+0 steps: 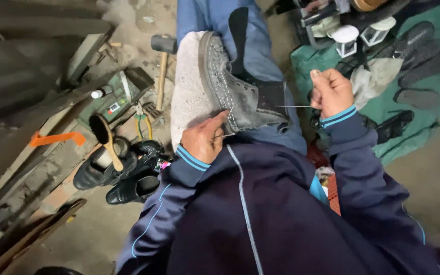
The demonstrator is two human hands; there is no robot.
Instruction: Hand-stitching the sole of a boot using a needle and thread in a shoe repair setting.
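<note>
Sewing the Grey Boot

Sitting on the person's lap, at about 12 o'clock from the body, is a grey boot (230,84). It lies on its side on a pale cloth (187,86) over blue jeans (260,56), with its sole turned toward 9 o'clock.

The left hand (205,138) is at the heel end of the boot, close to the sole seam. Its fingers are curled, and the first finger and thumb pinch something thin there (too small to tell if it is a needle or an awl). The right hand (330,91) is out at 3 o'clock from the boot. It is closed in a fist around a thin thread (292,106), which runs tight and straight back to the boot.

To do this stitch well, I think the pull should be slow and even, straight out from the seam, so the thread does not snap or cut the leather. The left hand should press the boot down so it does not roll.

On the floor at 9 o'clock lie black shoes (123,175), a wooden brush (105,138), pliers (141,119) and a hammer (162,56). At 2 o'clock, black soles (423,56) rest on a green cloth (398,104).
</note>
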